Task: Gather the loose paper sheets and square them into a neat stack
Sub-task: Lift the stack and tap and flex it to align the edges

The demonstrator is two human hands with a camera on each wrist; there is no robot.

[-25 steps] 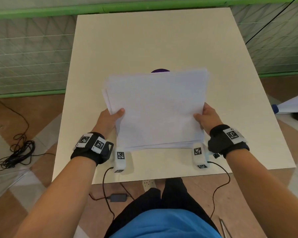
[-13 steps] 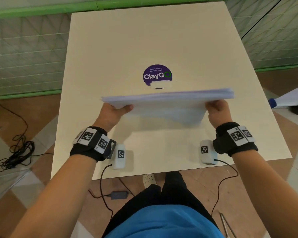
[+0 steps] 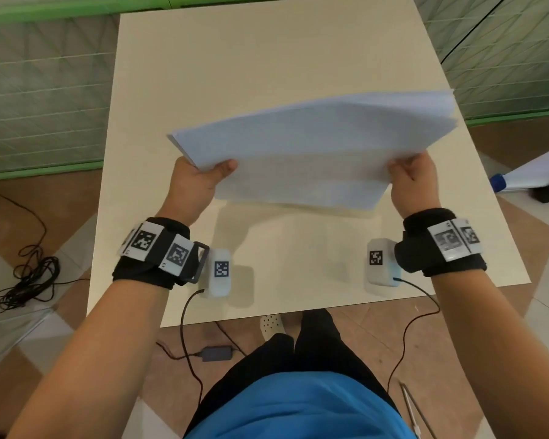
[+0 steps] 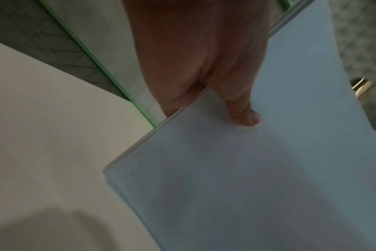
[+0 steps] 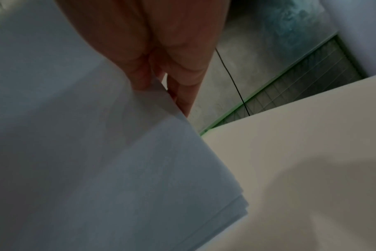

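Paper stack (image 3: 314,153) is held in the air above the table (image 3: 267,58), tilted, right side higher and farther away. Left hand (image 3: 194,182) grips the stack's left edge, thumb on top; the left wrist view shows the thumb pressed flat on the top sheet. Right hand (image 3: 412,182) pinches the right edge near the near corner. Sheets are not yet flush: the right wrist view shows several corners stepped apart, and the far right corner fans slightly. Judgement: mid-squaring. To do it well, stand the stack on one long edge on the table, loosen both grips so sheets can drop, tap, then turn and tap a short edge. Gripping too tight would lock in the offset. No containers in view.
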